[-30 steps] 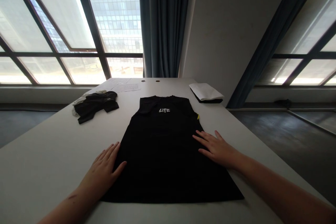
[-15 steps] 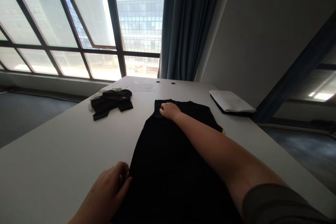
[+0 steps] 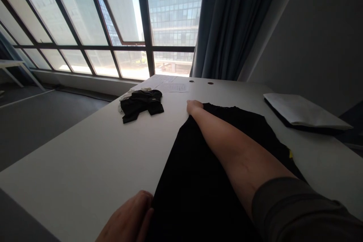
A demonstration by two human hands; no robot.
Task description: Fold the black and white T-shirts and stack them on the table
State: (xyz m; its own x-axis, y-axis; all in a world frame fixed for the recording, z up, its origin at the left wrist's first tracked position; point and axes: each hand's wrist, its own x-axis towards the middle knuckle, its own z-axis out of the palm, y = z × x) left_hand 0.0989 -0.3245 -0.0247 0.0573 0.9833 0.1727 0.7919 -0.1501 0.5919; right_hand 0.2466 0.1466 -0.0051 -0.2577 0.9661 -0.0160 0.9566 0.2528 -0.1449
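Observation:
A black shirt (image 3: 195,181) lies spread on the white table, its neckline at the far end. A small yellow patch shows on its right edge. My right hand (image 3: 194,106) reaches across the shirt to its far left corner, fingers closed on the cloth there; the fingertips are partly hidden. Low in the view, my left hand (image 3: 130,215) is at the shirt's near left edge, with curled fingers closed at the fabric. My right forearm covers part of the shirt's middle.
The white table (image 3: 93,159) carries a crumpled black garment (image 3: 143,104) over a pale cloth (image 3: 120,106) at the left. Paper sheets (image 3: 172,87) lie near the window. A flat white packet (image 3: 306,111) rests on something dark at the right. A blue curtain (image 3: 232,26) hangs behind.
The view has turned left, so the table's things sit further right. My right hand has moved from on top of the shirt to its far left corner. My left hand stays at the left edge.

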